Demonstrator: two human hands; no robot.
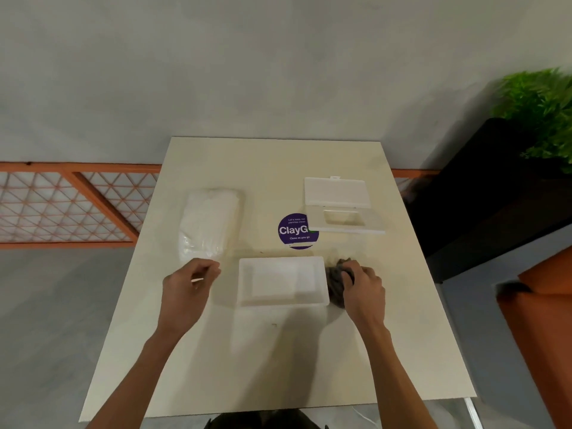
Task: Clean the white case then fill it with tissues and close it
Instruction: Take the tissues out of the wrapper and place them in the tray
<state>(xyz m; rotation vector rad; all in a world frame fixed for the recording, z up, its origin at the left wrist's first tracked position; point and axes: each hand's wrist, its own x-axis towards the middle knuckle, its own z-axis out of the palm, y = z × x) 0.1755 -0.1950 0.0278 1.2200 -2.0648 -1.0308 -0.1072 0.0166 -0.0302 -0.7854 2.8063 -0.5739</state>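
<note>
Head view, only view. White case base (pixel 283 281) sits on the table (pixel 278 366) between both hands, open side up, interior looks bare. Its long axis runs 9-to-3 o'clock, with one long wall facing the person.

The case lid (pixel 340 222) lies apart at 1 o'clock from the base, partly covering a purple sticker (pixel 294 232). Its flap is swung open toward 12 and its long axis also runs 9-to-3. Tissue pack (pixel 210 221) lies at 10 o'clock from the base, long axis roughly 12-to-6, wrapper apparently unopened.

Right hand (pixel 363 289): fingers curled over a bunched grey cloth (pixel 335 287), gripping it. The cloth is at 3 o'clock, against the base's short right wall.

Left hand (pixel 188 283): fingers loosely curled, at 9 o'clock from the base and clear of it, just under the near end of the pack. Motion blur; cannot tell whether it pinches the wrapper or holds nothing.

Judgement: the cleaning step is in hand; filling and closing are not begun.

Next move calls for lifting the cloth over the right rim and sweeping the floor of the base along its long axis. The left hand should brace the 9 o'clock wall, since a light tray will likely skate under the wipe.
</note>
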